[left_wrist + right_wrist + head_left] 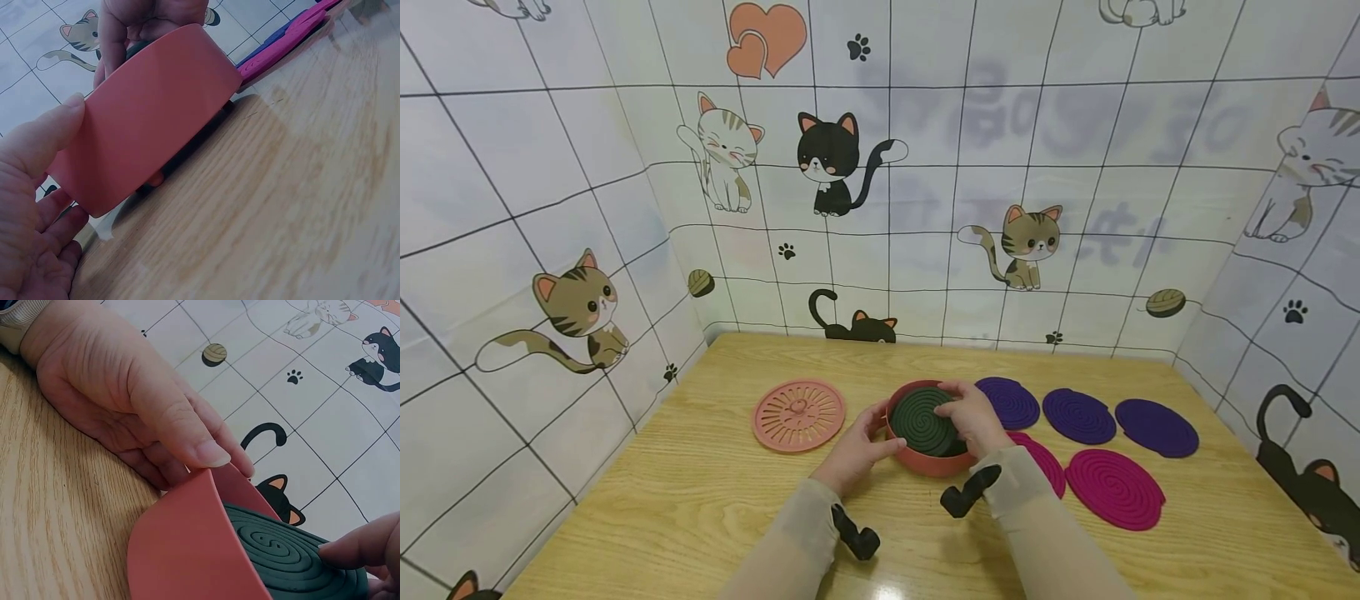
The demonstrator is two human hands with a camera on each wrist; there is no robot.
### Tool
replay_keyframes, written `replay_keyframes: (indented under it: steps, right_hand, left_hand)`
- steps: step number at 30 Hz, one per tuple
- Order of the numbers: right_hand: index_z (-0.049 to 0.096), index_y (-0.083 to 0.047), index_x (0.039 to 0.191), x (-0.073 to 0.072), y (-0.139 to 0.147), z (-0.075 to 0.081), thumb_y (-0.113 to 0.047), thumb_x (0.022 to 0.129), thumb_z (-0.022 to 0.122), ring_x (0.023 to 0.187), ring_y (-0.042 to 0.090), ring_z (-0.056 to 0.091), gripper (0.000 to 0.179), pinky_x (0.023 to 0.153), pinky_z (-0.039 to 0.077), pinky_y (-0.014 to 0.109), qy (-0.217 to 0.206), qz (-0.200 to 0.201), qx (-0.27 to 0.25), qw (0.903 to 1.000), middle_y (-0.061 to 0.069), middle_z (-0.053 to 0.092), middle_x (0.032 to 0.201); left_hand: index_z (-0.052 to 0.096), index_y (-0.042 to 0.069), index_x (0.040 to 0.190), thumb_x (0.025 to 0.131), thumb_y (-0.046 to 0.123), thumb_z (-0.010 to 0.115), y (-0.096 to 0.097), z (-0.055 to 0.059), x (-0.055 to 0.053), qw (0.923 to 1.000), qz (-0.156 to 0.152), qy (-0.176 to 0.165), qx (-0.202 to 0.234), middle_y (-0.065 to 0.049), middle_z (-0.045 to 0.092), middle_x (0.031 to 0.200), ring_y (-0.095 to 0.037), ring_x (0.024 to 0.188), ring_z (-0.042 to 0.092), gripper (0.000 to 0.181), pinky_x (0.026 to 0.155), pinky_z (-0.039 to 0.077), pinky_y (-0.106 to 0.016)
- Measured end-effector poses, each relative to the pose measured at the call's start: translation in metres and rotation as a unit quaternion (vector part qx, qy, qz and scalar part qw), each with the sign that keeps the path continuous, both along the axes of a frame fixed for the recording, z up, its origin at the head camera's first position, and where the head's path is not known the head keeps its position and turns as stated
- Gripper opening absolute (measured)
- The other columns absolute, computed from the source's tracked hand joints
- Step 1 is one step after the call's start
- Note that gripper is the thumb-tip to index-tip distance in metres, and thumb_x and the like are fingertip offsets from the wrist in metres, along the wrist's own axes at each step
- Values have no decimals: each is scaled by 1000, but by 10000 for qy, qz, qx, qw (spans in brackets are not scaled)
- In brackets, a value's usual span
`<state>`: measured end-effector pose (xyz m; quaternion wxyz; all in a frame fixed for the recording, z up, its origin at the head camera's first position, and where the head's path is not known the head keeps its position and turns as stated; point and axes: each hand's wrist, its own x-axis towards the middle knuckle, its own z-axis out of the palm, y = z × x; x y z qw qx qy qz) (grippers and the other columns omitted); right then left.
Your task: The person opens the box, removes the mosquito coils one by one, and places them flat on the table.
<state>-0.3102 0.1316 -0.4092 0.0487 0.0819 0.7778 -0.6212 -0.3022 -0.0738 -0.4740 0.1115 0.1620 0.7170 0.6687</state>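
Note:
A round coral-red tin-like container [931, 465] stands on the table in the head view, with a green mosquito coil [922, 421] in its mouth. My left hand [859, 452] grips the container's left side, its thumb against the near outer wall [150, 106]. At the right, my right hand [976, 417] pinches the green coil's edge, the thumb on top of the spiral [272, 547] in the right wrist view. The coil's underside and the container's inside are mostly hidden.
Left of the container lies a slotted coral lid [800, 415]. On the right are purple coils [1080, 417] in a row and magenta coils [1116, 489] nearer me, one partly behind my right arm. A cat-patterned wall sheet [917, 183] borders the wooden table [700, 500].

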Motion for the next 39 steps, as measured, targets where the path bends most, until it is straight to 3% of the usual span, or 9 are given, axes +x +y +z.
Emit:
replay_keyframes:
  steps: [8,20,32,39]
  right_hand:
    - [50,-10,139,1,-1,0,3,87,61,109,31,55,54,69,53,33,-20,65,-48,10000,19,47,138]
    - [46,-5,138,0,0,-2,4,86,61,95,25,58,55,63,51,29,108,-49,-217,9997,20,52,126]
    - [48,-11,140,0,1,-3,2,87,63,104,28,58,57,69,54,34,21,132,-98,9999,21,50,135]
    - [44,-8,140,0,1,-3,7,85,61,101,29,58,60,67,54,34,40,35,-322,9995,21,49,133]
  left_hand:
    - [32,19,149,87,23,73,0,0,0,10000,12,-36,28,-5,38,150,-26,139,32,75,109,34,-46]
    - [31,17,150,86,24,74,1,3,0,10000,22,14,2,-4,40,148,-25,138,34,77,108,36,-44]
    - [32,18,150,87,20,73,1,1,-1,10000,6,-36,55,-3,40,148,-24,137,34,75,108,35,-44]
    - [32,19,149,86,22,74,1,0,-2,10000,11,-43,30,-2,41,147,-23,137,33,75,108,35,-44]
